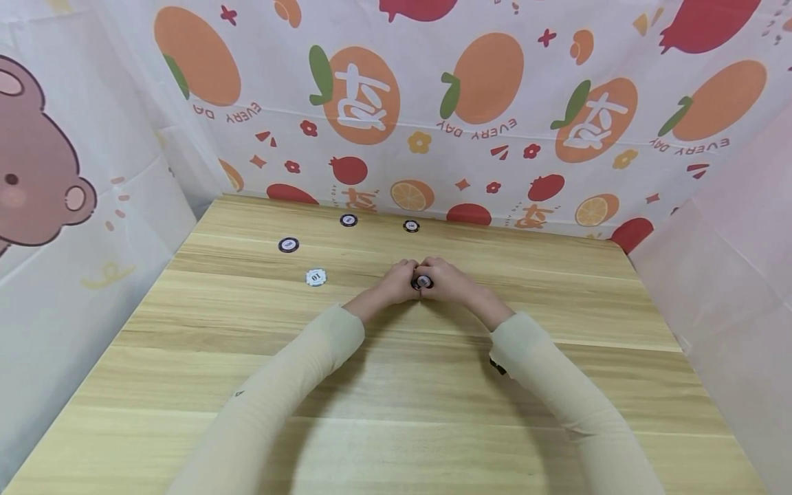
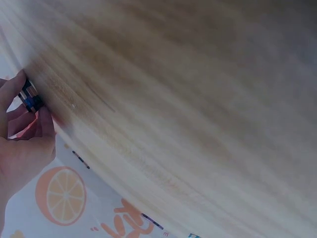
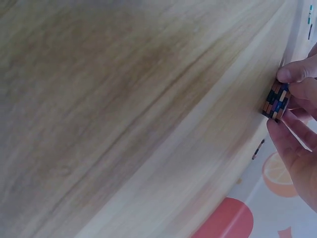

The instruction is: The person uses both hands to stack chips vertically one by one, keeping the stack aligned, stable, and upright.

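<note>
Both hands meet near the table's middle around a short stack of poker chips (image 1: 423, 282). The top chip is dark-rimmed with a pale centre. My left hand (image 1: 399, 282) grips the stack from the left, and my right hand (image 1: 449, 282) grips it from the right. In the left wrist view, curled fingers pinch the striped edge of the chips (image 2: 31, 97). The right wrist view shows several layered chips (image 3: 276, 101) between thumb and fingers, just at the tabletop. Fingers cover part of the stack, so its full height is hidden.
On the wooden table (image 1: 396, 426) lie a white chip (image 1: 315, 277) and dark chips, one left (image 1: 289, 245), one far left (image 1: 348, 220), one far middle (image 1: 411, 225). A fruit-print curtain (image 1: 427, 158) stands behind the back edge. A small black item (image 1: 498, 366) shows beneath the right sleeve.
</note>
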`<action>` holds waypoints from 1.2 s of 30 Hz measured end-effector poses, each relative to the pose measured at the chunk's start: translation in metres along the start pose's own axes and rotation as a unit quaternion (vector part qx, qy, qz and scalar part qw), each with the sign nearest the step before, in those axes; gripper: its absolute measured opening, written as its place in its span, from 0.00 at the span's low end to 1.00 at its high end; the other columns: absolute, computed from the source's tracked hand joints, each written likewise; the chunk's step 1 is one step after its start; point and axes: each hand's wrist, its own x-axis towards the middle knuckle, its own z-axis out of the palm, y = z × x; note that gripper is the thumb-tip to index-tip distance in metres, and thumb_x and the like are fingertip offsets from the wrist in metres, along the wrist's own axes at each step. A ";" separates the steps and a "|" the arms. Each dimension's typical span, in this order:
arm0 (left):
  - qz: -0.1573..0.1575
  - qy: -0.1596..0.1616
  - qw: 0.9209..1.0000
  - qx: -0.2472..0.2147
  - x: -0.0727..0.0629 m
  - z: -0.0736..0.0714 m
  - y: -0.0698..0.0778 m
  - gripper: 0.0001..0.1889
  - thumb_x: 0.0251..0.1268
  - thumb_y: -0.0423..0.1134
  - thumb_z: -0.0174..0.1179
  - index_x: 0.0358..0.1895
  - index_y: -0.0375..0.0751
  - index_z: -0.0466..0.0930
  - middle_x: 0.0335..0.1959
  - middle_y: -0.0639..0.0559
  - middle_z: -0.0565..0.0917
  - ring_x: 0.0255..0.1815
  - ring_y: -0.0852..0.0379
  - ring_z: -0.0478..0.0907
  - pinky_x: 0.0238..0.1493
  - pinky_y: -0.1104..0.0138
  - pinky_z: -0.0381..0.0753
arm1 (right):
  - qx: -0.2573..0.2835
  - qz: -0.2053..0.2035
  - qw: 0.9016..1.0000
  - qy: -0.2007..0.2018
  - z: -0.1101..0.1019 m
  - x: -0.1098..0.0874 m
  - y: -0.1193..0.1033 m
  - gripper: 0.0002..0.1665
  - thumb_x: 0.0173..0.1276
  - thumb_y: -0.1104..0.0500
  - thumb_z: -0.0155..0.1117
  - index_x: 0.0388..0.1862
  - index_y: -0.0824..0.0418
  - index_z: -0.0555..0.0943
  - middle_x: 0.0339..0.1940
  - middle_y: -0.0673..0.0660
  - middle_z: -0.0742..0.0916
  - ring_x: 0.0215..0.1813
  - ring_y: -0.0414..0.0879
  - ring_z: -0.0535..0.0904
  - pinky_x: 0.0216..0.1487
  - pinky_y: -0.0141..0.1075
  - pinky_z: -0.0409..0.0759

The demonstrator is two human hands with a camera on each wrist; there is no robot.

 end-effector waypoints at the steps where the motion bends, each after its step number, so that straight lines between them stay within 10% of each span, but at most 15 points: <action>1: 0.001 -0.001 1.000 0.001 0.000 0.000 0.000 0.30 0.53 0.40 0.67 0.56 0.28 0.67 0.46 0.38 0.71 0.46 0.47 0.70 0.49 0.60 0.70 | 0.002 0.004 1.000 -0.001 0.000 -0.001 0.000 0.15 0.60 0.63 0.63 0.46 0.64 0.80 0.43 0.59 0.79 0.46 0.50 0.72 0.49 0.39 0.71; 16: -0.006 0.003 1.000 -0.020 0.002 -0.003 -0.002 0.27 0.47 0.34 0.70 0.51 0.27 0.71 0.42 0.40 0.76 0.44 0.48 0.74 0.49 0.62 0.72 | 0.085 0.089 0.992 -0.022 -0.003 -0.017 0.014 0.25 0.54 0.65 0.66 0.51 0.72 0.74 0.40 0.59 0.79 0.42 0.49 0.74 0.46 0.38 0.74; 36: -0.023 0.008 1.000 0.019 0.001 -0.002 0.005 0.18 0.50 0.33 0.68 0.43 0.27 0.78 0.37 0.42 0.76 0.40 0.50 0.72 0.46 0.63 0.72 | 0.049 0.095 0.994 -0.018 0.000 -0.015 0.015 0.19 0.61 0.59 0.65 0.48 0.68 0.78 0.38 0.56 0.79 0.40 0.47 0.72 0.43 0.38 0.72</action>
